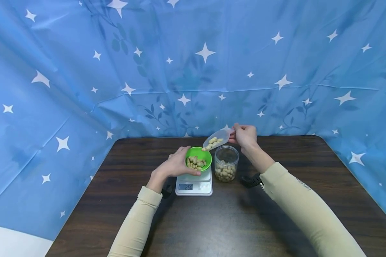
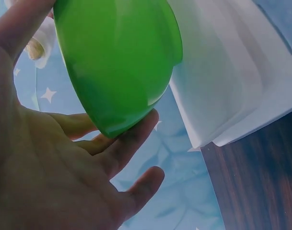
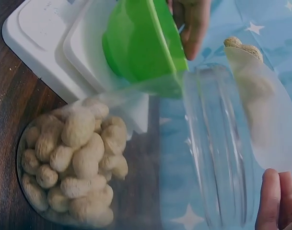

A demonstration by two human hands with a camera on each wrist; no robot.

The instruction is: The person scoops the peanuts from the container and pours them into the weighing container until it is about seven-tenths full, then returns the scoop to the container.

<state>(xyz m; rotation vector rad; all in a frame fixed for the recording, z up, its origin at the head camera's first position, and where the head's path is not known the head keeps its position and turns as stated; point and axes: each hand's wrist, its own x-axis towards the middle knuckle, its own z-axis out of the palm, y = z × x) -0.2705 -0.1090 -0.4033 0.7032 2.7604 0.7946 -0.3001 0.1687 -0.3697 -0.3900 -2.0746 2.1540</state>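
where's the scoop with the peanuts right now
In the head view, the clear scoop is held by the right hand, tilted just above the green bowl on the scale.

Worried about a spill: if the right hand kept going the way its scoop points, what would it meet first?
Probably the green bowl on the scale. The right hand tilts the scoop down-left toward the bowl's rim; the left hand steadies the far side. Depth is uncertain.

Bowl on scale (jar right)
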